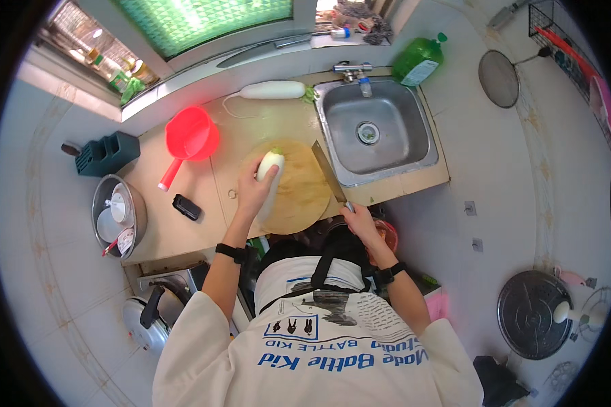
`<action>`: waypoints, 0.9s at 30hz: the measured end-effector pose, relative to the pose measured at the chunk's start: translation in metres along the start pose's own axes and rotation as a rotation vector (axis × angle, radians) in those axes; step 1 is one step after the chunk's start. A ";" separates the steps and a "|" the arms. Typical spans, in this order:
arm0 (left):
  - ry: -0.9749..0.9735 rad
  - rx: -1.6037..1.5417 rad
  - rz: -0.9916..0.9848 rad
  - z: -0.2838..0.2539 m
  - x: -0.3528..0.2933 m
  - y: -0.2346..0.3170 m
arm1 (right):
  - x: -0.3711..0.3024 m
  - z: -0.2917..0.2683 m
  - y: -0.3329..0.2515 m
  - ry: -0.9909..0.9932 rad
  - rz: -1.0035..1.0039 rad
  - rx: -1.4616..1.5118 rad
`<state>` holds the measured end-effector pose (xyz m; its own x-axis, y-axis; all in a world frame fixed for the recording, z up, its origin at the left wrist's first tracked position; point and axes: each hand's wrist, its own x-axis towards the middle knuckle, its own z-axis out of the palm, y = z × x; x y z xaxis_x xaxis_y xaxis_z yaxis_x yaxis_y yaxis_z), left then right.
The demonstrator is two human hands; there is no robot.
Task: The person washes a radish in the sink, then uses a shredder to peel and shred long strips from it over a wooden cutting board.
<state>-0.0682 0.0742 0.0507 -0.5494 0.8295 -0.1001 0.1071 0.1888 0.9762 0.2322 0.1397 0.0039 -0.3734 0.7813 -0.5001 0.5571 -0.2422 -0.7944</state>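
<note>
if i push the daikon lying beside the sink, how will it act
The daikon may roll, given its rounded body, though its leafy stub might check it. Its thin, curved root tail would likely flop.

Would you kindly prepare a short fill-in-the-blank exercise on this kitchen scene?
1. The left hand holds a white radish over the round cutting ____.
2. The right hand grips a ____.
3. In the picture, the red dipper lies to the ____ of the held radish.
4. The green bottle stands beside the metal ____.

Missing words: board; knife; left; sink.
</note>
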 end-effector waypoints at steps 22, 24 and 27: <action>-0.204 0.760 0.295 0.041 -0.024 -0.039 | 0.012 0.016 -0.035 -0.172 -0.122 0.151; -0.180 0.820 0.276 0.041 -0.029 -0.042 | 0.015 0.017 -0.042 -0.173 -0.139 -0.038; -0.135 0.858 0.323 0.045 -0.032 -0.037 | 0.016 0.022 -0.052 -0.144 -0.119 -0.109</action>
<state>-0.0172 0.0649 0.0093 -0.2909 0.9536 0.0777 0.8447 0.2178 0.4889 0.1815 0.1521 0.0298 -0.5395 0.7083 -0.4553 0.5764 -0.0835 -0.8129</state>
